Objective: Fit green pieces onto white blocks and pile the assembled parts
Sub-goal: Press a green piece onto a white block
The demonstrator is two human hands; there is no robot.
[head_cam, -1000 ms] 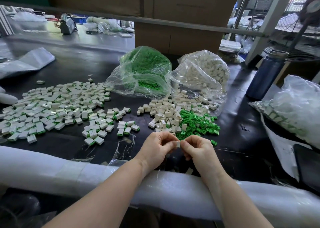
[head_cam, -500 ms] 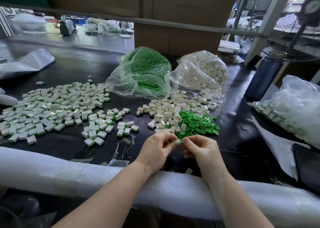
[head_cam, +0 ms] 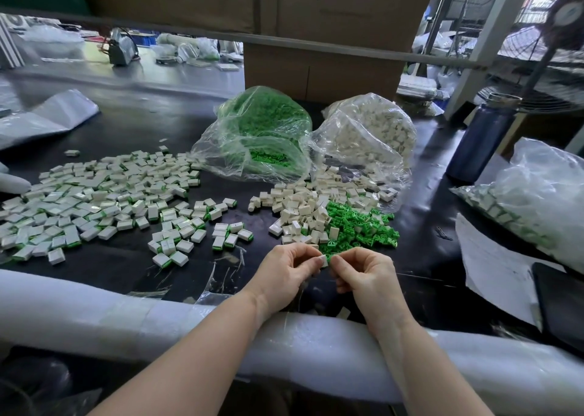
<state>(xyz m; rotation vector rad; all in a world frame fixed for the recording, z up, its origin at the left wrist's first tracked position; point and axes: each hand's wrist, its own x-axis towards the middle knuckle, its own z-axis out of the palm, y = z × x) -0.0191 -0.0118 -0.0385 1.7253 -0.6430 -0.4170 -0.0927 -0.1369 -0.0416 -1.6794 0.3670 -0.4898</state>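
Note:
My left hand (head_cam: 286,272) and my right hand (head_cam: 363,273) meet fingertip to fingertip just above the black table (head_cam: 126,267). Between them they pinch a small white block (head_cam: 323,261) with a green piece at its right edge. Just beyond the hands lies a heap of loose white blocks (head_cam: 303,207) beside a heap of loose green pieces (head_cam: 357,229). A wide spread of assembled white-and-green parts (head_cam: 94,200) covers the table to the left.
A clear bag of green pieces (head_cam: 265,131) and a clear bag of white blocks (head_cam: 369,131) lie open behind the heaps. A dark blue bottle (head_cam: 480,137) stands at right, near another plastic bag (head_cam: 537,194). White foam padding (head_cam: 94,314) runs along the near table edge.
Both hands have stayed together at the same spot, working the block between their fingertips. The green piece now shows at the block's right edge.

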